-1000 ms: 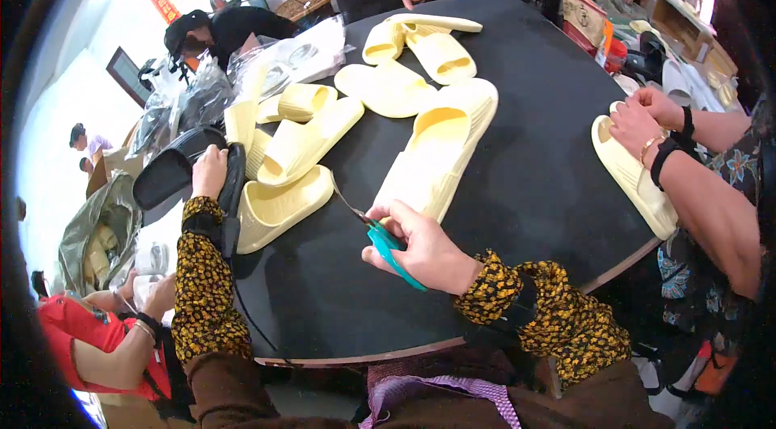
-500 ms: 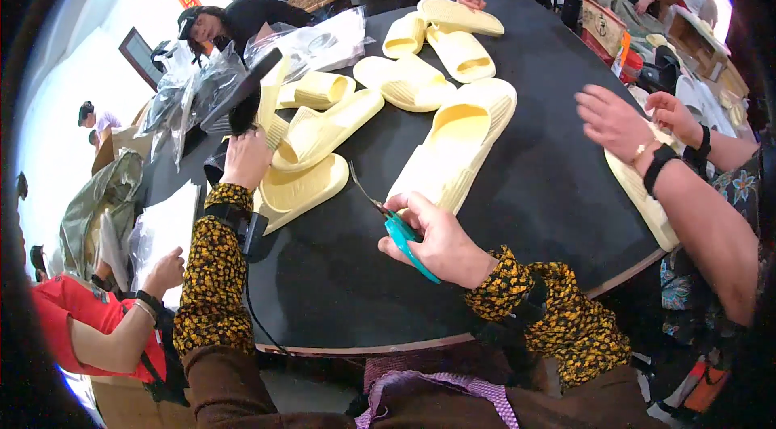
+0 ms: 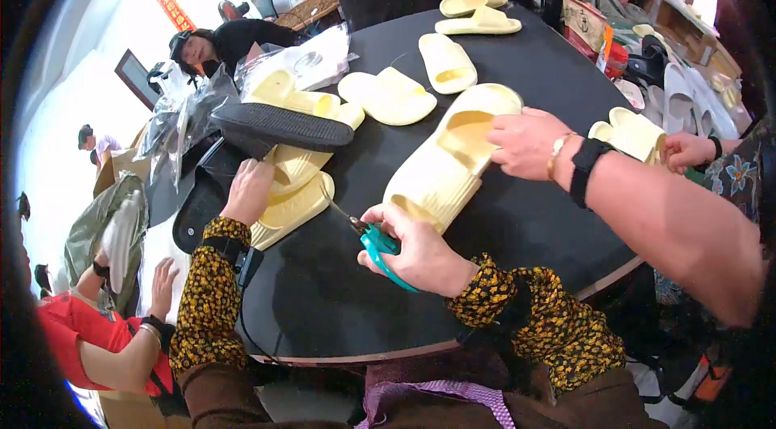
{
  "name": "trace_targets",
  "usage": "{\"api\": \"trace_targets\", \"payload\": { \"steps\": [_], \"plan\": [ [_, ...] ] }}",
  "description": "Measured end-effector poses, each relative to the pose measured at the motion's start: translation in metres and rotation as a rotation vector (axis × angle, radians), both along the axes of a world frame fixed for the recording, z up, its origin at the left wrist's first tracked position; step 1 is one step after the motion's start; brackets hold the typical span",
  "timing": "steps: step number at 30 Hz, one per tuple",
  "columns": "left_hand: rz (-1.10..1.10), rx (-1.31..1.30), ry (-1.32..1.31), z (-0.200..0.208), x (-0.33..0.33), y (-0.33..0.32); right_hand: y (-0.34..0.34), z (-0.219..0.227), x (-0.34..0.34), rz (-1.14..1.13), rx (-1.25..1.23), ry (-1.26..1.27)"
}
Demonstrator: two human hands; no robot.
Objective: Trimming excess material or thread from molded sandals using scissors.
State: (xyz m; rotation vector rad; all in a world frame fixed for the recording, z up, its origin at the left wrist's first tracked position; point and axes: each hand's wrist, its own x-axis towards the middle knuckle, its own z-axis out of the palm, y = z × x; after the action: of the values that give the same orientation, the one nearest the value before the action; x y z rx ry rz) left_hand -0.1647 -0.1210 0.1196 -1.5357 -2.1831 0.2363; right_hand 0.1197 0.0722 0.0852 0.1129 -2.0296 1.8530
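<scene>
In my right hand is a pair of scissors with teal handles, its thin metal blades pointing up and left. Beside it a yellow slide slipper lies diagonally, apparently overlapping another one underneath. A co-worker's hand from the right touches its upper side. My left hand rests against a pile of yellow slippers; its fingertips are partly hidden, so its grip is unclear. Over that pile lies a black slipper. Another black slipper lies left of my hand.
More yellow slippers lie across the black table. Clear plastic bags lie at the left edge. Co-workers reach in from the left, far side and right, where a hand is by a yellow slipper. Boxes and grey slippers crowd the right.
The black slipper has tipped from upright to lying over the pile. My right hand has shifted slightly left with the scissors. The co-worker's hand has reached onto the middle slipper; far slippers have been moved.
</scene>
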Motion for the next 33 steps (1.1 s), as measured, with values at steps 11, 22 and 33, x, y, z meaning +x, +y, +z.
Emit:
{"api": "trace_targets", "payload": {
  "steps": [11, 22, 33],
  "plan": [
    [0.643, -0.048, -0.46, 0.0, -0.025, 0.008, 0.0, 0.014, 0.006, 0.023, -0.117, -0.075],
    [0.515, 0.441, -0.561, -0.044, -0.042, 0.013, -0.001, 0.031, 0.014, 0.085, -0.177, -0.06],
    [0.372, 0.575, -0.729, -0.039, 0.047, 0.143, 0.022, 0.054, 0.021, 0.086, -0.504, -0.01]
  ]
}}
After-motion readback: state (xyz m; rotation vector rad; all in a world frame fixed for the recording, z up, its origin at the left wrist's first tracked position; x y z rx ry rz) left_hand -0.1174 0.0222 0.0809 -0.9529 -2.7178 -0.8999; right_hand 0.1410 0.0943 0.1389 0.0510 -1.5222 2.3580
